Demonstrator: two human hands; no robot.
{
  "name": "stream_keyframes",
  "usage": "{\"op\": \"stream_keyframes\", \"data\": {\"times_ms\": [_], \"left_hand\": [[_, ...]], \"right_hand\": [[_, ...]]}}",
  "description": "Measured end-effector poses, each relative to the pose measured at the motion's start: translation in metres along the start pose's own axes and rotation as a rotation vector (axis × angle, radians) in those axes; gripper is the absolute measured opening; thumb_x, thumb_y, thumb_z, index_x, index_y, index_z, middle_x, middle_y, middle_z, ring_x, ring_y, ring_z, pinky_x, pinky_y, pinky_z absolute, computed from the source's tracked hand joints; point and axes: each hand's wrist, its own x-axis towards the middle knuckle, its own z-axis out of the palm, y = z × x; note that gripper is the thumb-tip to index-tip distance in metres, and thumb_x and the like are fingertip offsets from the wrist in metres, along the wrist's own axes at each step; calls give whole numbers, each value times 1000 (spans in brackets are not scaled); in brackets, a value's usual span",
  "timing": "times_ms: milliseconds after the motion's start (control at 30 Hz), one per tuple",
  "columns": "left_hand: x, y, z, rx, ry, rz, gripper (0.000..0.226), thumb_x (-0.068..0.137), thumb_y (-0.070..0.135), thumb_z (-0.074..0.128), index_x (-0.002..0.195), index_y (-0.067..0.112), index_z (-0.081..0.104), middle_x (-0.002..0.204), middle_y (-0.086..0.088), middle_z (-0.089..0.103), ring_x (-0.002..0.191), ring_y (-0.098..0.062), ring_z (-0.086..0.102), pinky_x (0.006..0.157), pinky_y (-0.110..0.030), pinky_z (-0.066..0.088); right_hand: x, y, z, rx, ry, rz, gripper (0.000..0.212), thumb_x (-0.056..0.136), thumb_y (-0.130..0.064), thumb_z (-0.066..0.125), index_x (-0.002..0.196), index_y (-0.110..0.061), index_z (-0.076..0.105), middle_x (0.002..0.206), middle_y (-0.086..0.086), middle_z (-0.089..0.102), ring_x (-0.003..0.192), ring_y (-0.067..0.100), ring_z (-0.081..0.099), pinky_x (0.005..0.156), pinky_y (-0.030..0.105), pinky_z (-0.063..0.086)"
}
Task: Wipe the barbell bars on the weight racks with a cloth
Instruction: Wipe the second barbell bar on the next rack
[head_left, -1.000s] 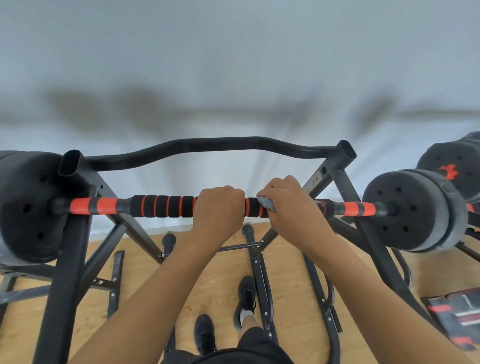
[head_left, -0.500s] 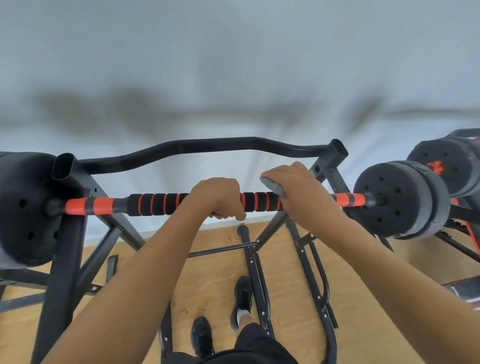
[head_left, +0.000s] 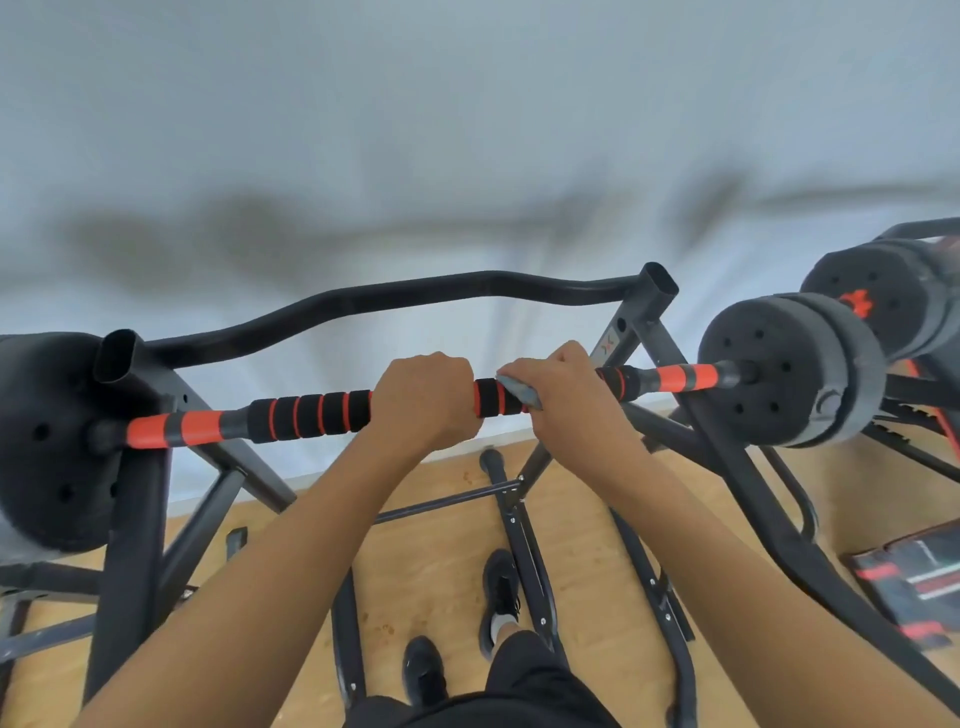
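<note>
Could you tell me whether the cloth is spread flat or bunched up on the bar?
Bunched: the cloth shows only as a small grey wad pinched against the bar under the right hand.

I see the barbell bar (head_left: 311, 413) lying across the black steel weight rack (head_left: 130, 519), sloping slightly up from left to right. Its middle is sheathed in black foam ringed with thin orange stripes, and nearer each end it shows broad orange bands split by grey. A thick black plate sits on each end, the left plate (head_left: 41, 441) and the right plate (head_left: 779, 374) both outside the uprights. The cloth (head_left: 519, 392), a small grey-blue wad, sits on the foam right of centre. It lies mostly under the right hand (head_left: 566, 395), with only its left edge showing.
</note>
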Motion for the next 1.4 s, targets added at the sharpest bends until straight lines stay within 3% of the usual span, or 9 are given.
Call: {"op": "stream_keyframes", "data": {"times_ms": [300, 533, 667, 800, 933, 1100, 1200, 1300, 1400], "left_hand": [[37, -21, -23, -535, -649, 3, 28, 86, 35, 82, 95, 11, 71, 68, -2, 69, 52, -15, 61, 54, -25, 54], [-5, -6, 4, 127, 215, 202, 33, 97, 55, 59, 95, 25, 46, 75, 9, 53, 67, -13, 54, 63, -28, 38], [-12, 7, 28, 171, 332, 126, 27, 100, 37, 60, 93, 20, 40, 73, 4, 49, 60, -16, 48, 59, -29, 34], [3, 4, 16, 105, 188, 68, 13, 98, 28, 60, 94, 20, 51, 67, 5, 46, 62, -16, 52, 63, -29, 44], [18, 4, 4, 5, 32, 6, 12, 92, 31, 68, 91, 20, 63, 68, 3, 58, 62, -15, 60, 72, -33, 59], [50, -15, -14, -385, -526, -31, 20, 85, 29, 81, 86, 12, 70, 66, -1, 68, 51, -14, 61, 58, -28, 55], [58, -25, -21, -588, -680, 72, 28, 87, 34, 83, 97, 9, 74, 72, -4, 72, 57, -17, 64, 65, -29, 58], [49, -29, -19, -509, -402, 224, 33, 86, 50, 81, 94, 19, 73, 74, 5, 75, 63, -13, 72, 66, -26, 58], [28, -23, -11, -42, 39, 220, 37, 88, 64, 69, 96, 28, 65, 80, 9, 69, 72, -14, 66, 67, -26, 46]], "right_hand": [[-29, -3, 11, 74, 111, 29, 77, 75, 17, 69, 142, -19, 57, 123, -2, 64, 106, 22, 47, 77, 39, 58], [6, 7, -9, 55, 4, -10, 33, 93, -1, 56, 112, -24, 69, 83, 2, 58, 87, 17, 51, 76, 36, 54], [26, 4, -2, 24, 44, 14, 23, 89, -2, 54, 90, -20, 68, 75, 8, 60, 77, 23, 55, 66, 33, 51], [32, 1, 5, 47, 10, 41, 27, 91, -4, 48, 82, -27, 60, 76, 1, 56, 86, 17, 46, 72, 27, 46], [12, -1, 8, 42, 47, 78, 34, 90, 2, 57, 112, -23, 66, 100, 2, 50, 98, 13, 46, 79, 26, 53], [-6, -2, 18, 10, 71, 12, 72, 88, 7, 60, 150, -25, 47, 140, -12, 57, 116, 17, 42, 79, 36, 58], [-15, 8, 22, 57, 77, 44, 76, 88, 5, 62, 151, -34, 45, 141, -15, 54, 101, 13, 44, 73, 33, 58], [-7, 13, 16, 155, 89, 61, 65, 91, 1, 60, 143, -37, 55, 123, -10, 66, 90, 15, 54, 73, 36, 58], [19, 9, 6, 83, 22, 75, 44, 94, -7, 53, 126, -33, 66, 100, -1, 73, 87, 22, 66, 75, 39, 59]]}}
